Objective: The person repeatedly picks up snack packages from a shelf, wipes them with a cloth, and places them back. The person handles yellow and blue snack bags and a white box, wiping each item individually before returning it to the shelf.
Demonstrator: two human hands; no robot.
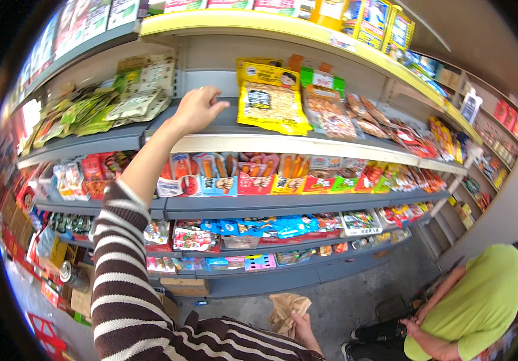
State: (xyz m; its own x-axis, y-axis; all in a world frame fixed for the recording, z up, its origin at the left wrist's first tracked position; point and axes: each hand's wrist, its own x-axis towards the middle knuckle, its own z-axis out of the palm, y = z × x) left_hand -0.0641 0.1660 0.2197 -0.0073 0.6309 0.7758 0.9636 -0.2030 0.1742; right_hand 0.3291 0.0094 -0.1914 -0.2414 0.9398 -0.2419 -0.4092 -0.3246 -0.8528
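My left hand (199, 109) is raised over the grey metal shelf (229, 118), fingers slightly curled, with nothing seen in it. Just right of it stands a yellow plastic snack bag (273, 101) with a see-through front, apart from the hand. Green and pale snack packets (92, 106) lie piled to its left. Low in the view, near my body, my right hand (303, 328) grips a crumpled piece of brown paper (286, 309). Further right on the same shelf are clear bags of nuts or similar snacks (331, 113).
Boxes of packaged snacks (256, 176) line the shelf below, with more trays under them. A yellow-edged shelf (259, 20) overhangs the top. At the lower right stands a person in a green shirt (480, 298). Cardboard boxes (184, 286) and a lidded jar (73, 275) are lower left.
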